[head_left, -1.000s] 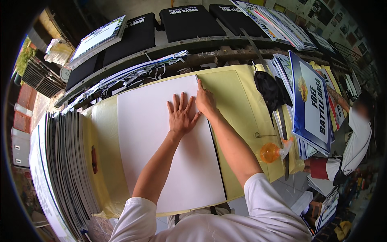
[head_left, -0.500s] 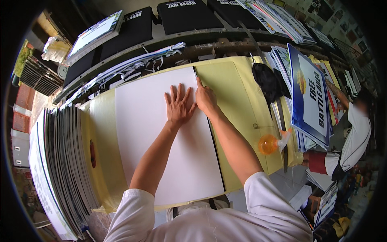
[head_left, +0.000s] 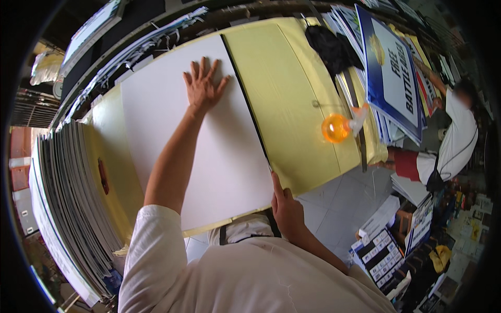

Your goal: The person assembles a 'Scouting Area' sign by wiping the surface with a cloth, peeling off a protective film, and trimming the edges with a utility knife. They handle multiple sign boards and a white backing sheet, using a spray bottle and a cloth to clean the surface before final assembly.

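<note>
A large white board [head_left: 172, 130] lies on the yellow-covered table [head_left: 292, 94], with a thin black strip along its right edge. My left hand [head_left: 203, 89] presses flat on the board's upper part, fingers spread. Down at the near end of the black edge is my right hand [head_left: 288, 208], closed, its index finger stretched forward along a slim tool [head_left: 270, 168]. Only a thin metallic tip of that tool shows; the rest is hidden in the hand.
Stacked boards [head_left: 73, 188] stand at the left, beside a red tool [head_left: 103, 176]. An orange spray bottle [head_left: 335, 128], black cloth [head_left: 331, 49] and a blue-bordered sign [head_left: 394, 73] are at the right. Another person [head_left: 454, 130] stands beyond the signs.
My right hand has drawn toward me along the board's right edge, from the far end to the near end. The left hand stays flat on the board. The view has shifted.
</note>
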The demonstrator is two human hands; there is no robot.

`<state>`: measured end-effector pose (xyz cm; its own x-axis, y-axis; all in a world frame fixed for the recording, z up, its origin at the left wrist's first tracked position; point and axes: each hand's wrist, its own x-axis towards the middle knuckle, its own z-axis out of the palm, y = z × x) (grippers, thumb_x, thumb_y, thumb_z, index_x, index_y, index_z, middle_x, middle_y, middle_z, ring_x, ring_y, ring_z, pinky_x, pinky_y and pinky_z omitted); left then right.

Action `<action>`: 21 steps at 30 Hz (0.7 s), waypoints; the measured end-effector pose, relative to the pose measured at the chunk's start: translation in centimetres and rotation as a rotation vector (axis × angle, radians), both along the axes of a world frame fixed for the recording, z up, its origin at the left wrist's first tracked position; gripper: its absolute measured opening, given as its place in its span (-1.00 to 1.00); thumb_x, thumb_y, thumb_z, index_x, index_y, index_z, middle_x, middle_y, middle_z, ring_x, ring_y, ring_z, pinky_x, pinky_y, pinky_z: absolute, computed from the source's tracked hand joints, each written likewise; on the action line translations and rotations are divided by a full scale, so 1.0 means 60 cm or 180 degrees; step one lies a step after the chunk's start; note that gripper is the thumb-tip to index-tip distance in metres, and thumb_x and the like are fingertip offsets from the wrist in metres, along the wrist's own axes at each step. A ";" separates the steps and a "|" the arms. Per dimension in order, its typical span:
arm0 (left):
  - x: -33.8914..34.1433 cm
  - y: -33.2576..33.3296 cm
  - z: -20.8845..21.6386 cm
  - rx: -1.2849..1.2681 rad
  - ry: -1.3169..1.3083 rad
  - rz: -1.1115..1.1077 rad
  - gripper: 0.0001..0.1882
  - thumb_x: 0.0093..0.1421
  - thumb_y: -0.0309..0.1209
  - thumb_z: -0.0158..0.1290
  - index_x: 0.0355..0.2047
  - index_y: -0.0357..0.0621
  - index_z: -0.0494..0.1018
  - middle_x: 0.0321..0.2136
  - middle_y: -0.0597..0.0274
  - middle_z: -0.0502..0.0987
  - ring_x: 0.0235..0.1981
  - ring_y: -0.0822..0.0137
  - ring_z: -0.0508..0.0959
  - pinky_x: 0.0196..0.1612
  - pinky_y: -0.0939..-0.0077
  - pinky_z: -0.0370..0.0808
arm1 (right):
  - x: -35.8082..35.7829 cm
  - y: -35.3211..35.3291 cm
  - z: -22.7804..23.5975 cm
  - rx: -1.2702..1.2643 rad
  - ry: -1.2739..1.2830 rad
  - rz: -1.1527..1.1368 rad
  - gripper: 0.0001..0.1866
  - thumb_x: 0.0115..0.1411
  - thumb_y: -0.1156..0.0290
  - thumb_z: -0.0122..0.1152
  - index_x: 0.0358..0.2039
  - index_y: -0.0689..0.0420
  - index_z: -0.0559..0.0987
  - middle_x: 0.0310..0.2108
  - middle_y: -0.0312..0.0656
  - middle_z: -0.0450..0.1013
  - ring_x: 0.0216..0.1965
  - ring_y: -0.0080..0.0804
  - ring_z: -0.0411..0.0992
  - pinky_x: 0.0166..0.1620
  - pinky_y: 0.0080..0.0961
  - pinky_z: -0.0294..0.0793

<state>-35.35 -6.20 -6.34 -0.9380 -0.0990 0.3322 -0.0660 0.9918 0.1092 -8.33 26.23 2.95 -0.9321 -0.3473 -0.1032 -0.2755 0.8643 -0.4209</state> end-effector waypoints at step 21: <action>-0.016 -0.006 0.007 -0.0078 -0.0236 0.0064 -0.20 0.34 0.35 -0.21 0.47 0.32 0.19 0.50 0.15 0.09 0.50 -0.02 0.01 0.39 -0.24 -0.05 | 0.161 0.099 0.026 -0.0169 -0.0724 -0.0158 -0.18 0.27 0.44 0.16 0.50 -0.03 0.08 -0.23 -0.03 0.49 -0.41 -0.03 0.59 -0.46 -0.21 0.61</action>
<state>-36.33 -6.58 -5.89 -0.9580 -0.1108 0.2644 -0.0930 0.9925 0.0790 1.32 32.14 4.50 -0.9030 -0.3122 -0.2953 -0.1260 0.8493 -0.5126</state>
